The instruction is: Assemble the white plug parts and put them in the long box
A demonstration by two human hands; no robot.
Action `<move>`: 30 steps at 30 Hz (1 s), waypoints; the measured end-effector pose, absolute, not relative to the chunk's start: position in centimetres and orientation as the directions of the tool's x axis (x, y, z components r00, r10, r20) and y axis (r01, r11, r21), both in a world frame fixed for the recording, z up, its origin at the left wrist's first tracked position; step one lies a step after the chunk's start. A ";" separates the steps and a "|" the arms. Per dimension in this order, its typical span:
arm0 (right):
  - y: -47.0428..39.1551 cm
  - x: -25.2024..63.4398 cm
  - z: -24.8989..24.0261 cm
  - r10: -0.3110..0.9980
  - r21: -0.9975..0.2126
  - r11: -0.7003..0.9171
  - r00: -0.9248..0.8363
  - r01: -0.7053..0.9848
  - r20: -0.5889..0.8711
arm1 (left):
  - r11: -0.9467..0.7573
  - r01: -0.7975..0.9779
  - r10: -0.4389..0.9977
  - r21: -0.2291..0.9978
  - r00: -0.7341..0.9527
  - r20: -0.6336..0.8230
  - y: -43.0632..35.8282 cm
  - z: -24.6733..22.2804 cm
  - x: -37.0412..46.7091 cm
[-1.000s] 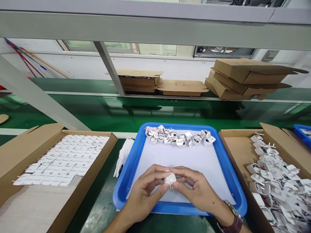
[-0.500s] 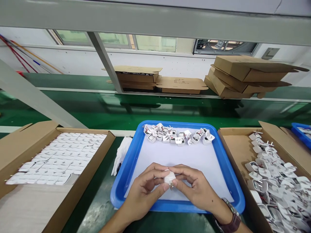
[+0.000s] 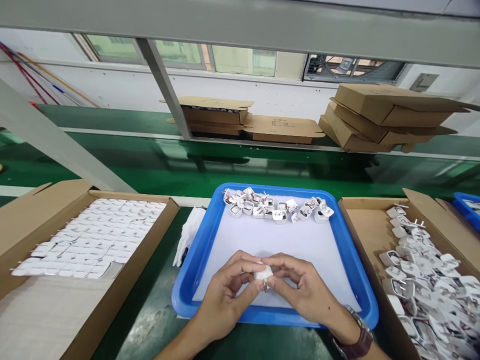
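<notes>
Between my two hands is a small white plug charger (image 3: pixel 263 272), with metal prongs pointing down toward me. My left hand (image 3: pixel 228 290) pinches it from the left, thumb low and fingers along the top. My right hand (image 3: pixel 300 285) grips the other side the same way; a dark watch is on that wrist. Both hands are over the near part of a blue tray (image 3: pixel 204 240) lined with white. Along the tray's far side lie several opened white chargers (image 3: pixel 279 216), with red and black wires showing in some. Fingers cover part of the held charger's sides.
To the left stands a cardboard box (image 3: pixel 138 265) with rows of white chargers (image 3: pixel 101 235). A second box (image 3: pixel 362 220) on the right holds a loose heap of charger parts (image 3: pixel 431 280). A white glove (image 3: pixel 189 232) lies beside the tray. Cardboard cartons (image 3: pixel 382 112) are stacked behind.
The held charger has tipped slightly between my fingers, its prongs now turned a little differently. Both hands keep almost the same place. The whole view has shifted slightly.
</notes>
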State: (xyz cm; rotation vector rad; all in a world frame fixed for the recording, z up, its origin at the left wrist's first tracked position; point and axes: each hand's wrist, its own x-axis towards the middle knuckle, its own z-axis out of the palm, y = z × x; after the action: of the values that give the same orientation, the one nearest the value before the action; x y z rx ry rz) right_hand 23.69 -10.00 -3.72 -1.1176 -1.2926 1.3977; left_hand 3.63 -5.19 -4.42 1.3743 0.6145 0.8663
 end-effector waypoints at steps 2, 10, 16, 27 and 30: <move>-9.9 23.7 -3.8 0.983 -0.996 -0.085 -0.162 -0.011 -0.082 | -0.007 -0.151 0.811 0.989 0.578 0.094 -5.0 -4.5 3.7; -9.6 23.6 -4.1 0.981 -0.987 -0.157 -0.120 -0.045 -0.151 | 0.131 -0.153 0.756 0.980 0.655 0.001 -4.7 -4.4 3.8; -9.5 23.6 -4.0 0.985 -0.987 -0.152 -0.091 -0.058 -0.146 | 0.127 -0.164 0.770 0.978 0.639 0.007 -4.6 -4.8 3.9; -9.6 23.3 -5.0 0.991 -0.992 -0.099 -0.097 -0.076 -0.091 | 0.013 -0.044 0.874 0.999 0.486 0.010 -5.3 -5.6 3.3; -10.1 22.9 -5.8 0.998 -0.999 -0.051 -0.035 -0.001 -0.051 | -0.071 0.065 0.889 0.995 0.456 0.034 -5.0 -6.7 3.7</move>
State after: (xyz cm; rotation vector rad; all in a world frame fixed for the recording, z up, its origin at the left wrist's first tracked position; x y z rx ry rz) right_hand 22.89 -10.08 -5.80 -1.2285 -1.2098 1.2735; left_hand 3.74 -5.01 -6.70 1.4928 0.8812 0.8508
